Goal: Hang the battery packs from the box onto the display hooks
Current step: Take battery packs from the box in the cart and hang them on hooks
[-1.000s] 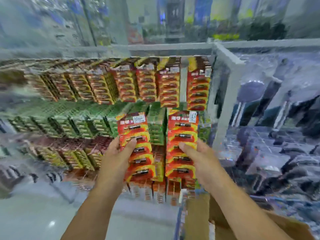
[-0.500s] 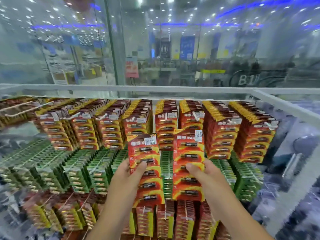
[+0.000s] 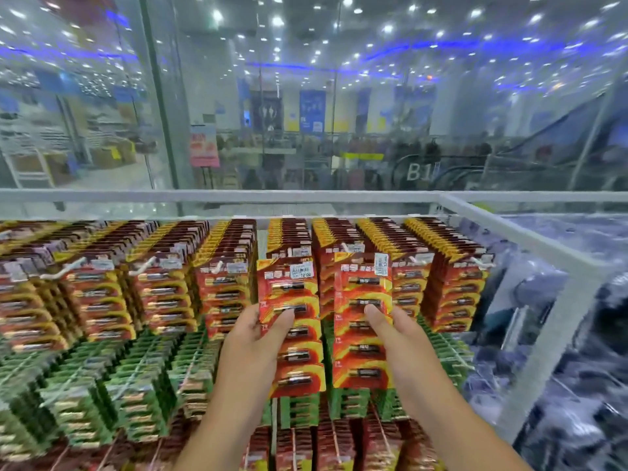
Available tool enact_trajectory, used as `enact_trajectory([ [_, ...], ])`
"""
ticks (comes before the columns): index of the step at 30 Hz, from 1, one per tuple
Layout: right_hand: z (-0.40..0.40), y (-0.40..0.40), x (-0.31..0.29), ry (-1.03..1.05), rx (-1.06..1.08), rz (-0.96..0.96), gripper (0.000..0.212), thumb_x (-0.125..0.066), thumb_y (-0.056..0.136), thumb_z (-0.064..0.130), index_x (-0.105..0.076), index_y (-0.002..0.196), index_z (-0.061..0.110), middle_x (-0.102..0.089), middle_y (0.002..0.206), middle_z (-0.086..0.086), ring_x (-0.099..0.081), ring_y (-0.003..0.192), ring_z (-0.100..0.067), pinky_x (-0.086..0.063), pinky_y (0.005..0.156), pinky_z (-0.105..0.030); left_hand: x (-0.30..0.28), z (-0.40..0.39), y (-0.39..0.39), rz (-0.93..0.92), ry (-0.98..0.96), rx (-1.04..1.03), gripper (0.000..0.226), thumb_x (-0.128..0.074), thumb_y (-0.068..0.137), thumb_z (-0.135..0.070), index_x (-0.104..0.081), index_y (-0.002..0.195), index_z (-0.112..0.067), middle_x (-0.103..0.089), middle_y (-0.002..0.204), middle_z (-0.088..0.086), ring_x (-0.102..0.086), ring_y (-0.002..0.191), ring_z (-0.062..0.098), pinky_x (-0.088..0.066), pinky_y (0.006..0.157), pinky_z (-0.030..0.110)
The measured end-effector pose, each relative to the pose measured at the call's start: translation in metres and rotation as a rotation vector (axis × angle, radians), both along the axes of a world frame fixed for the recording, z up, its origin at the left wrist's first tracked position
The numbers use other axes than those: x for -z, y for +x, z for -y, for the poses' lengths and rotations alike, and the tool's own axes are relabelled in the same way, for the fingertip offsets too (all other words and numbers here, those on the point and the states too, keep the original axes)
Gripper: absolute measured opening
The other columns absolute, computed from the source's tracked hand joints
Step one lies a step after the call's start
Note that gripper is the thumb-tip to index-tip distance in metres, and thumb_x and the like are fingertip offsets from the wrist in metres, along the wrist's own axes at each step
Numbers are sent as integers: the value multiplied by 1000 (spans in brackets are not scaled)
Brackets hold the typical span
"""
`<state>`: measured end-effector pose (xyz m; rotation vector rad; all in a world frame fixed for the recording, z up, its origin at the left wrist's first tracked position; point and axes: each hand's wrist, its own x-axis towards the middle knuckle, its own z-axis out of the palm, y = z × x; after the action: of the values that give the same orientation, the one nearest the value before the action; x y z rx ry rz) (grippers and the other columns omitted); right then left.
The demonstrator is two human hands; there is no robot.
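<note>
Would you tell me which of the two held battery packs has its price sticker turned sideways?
The pack in the right hand, right battery pack; the left battery pack has a level sticker.

Two hands [image 3: 251, 355] [image 3: 401, 341], two held battery packs [image 3: 292, 321] [image 3: 363, 317], three rows of hanging packs [image 3: 102, 297].

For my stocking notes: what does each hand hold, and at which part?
Left hand pinches one red battery pack at its left edge, mid-height; right hand another red pack at its right edge.
</note>
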<state>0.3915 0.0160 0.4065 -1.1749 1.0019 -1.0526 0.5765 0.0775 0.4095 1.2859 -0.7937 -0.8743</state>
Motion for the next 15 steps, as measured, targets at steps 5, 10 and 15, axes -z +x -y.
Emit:
enact_trajectory([
  [5,-4,2,-12,24,8,-12,62,-57,102,50,-39,157,28,-49,139,25,-45,144,-18,-35,117,-45,8,9,-1,36,-13,-45,18,-69,98,-42,-69,114,-35,-80,97,-12,-79,87,16,-65,78,48],
  [10,-2,7,-7,-3,3,-21,9,-56,103,49,-55,110,43,-52,98,33,-55,86,11,-45,89,-21,9,14,-2,47,-41,-12,8,-67,99,-39,-60,100,-36,-68,86,-23,-66,77,-3,-55,65,25],
  [15,10,16,4,11,91,-49,36,-65,91,61,-69,120,39,-75,116,18,-68,114,-11,-53,105,-45,13,25,-1,87,-4,-24,13,-67,100,-37,-54,103,-39,-64,88,-25,-65,61,-14,-49,48,12],
])
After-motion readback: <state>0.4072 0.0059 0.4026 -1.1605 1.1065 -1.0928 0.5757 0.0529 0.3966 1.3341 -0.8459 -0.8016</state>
